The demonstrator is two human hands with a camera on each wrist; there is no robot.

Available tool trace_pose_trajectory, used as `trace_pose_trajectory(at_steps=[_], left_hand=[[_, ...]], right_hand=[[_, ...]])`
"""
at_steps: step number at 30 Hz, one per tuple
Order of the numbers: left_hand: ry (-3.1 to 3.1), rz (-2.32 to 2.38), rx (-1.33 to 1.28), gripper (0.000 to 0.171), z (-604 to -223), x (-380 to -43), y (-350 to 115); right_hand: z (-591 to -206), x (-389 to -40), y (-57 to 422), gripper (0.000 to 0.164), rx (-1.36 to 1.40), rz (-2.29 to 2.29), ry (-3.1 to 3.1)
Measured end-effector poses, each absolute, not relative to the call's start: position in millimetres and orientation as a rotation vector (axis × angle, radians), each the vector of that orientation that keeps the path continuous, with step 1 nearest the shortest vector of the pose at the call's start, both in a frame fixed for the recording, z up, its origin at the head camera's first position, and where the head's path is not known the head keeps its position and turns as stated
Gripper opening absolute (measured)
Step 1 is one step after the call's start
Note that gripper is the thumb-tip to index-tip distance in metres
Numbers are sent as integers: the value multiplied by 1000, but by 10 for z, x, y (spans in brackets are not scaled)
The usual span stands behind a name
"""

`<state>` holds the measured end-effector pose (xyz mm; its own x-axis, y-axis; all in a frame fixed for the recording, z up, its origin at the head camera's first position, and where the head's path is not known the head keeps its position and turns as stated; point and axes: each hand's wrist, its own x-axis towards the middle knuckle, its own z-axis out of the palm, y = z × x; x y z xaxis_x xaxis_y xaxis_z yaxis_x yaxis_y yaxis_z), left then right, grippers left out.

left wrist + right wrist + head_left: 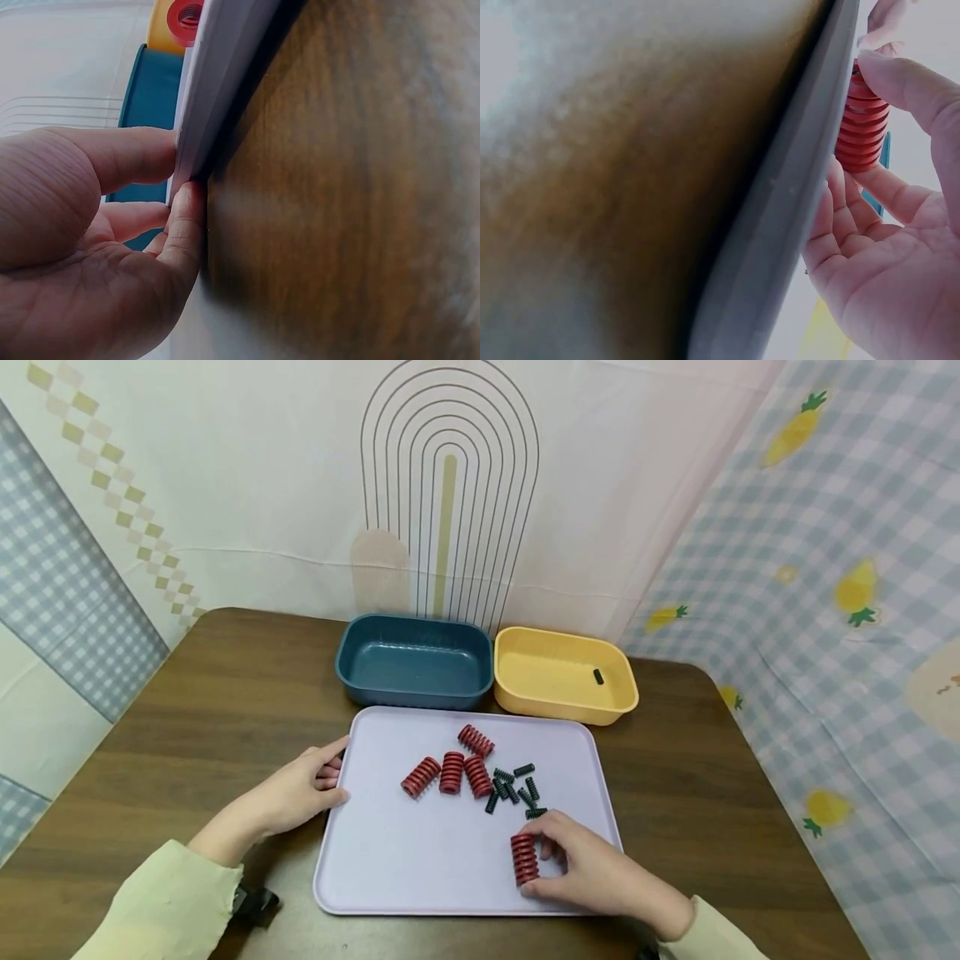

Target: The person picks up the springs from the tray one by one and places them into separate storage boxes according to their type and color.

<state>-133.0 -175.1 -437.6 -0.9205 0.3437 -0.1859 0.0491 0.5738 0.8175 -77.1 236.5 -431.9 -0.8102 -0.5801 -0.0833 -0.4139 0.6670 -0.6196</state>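
Note:
My right hand (pixel 592 868) pinches a red coil spring (pixel 524 859) between thumb and fingers, one at each end, low over the right front of the lilac tray (pixel 405 868). In the right wrist view, the red coils (pixel 864 131) lie between the thumb and a finger. My left hand (pixel 300 787) holds the tray's left edge, with thumb and fingertips at the rim (pixel 196 97). Several more red springs (pixel 452 772) lie in the tray's upper middle. Beside them are several small dark green springs (pixel 524 769), some close to my right fingers.
A dark blue bin (pixel 416 700) and a yellow bin (pixel 562 702) stand side by side behind the tray. One small dark green spring (pixel 598 677) lies in the yellow bin. The brown wooden table (pixel 247 693) runs under everything, with a patterned cloth (pixel 285 485) behind.

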Motion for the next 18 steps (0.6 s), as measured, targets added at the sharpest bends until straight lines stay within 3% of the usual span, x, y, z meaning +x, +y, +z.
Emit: trace_pose_trajectory(at_steps=[9, 18], left_hand=[[2481, 1286, 316, 76, -4359, -1322, -1742], [2491, 1283, 317, 75, -4345, -1375, -1713]], right_hand=[[-4180, -936, 2360, 51, -774, -963, 2658], [-3935, -1328, 2220, 57, -668, -1110, 2758]])
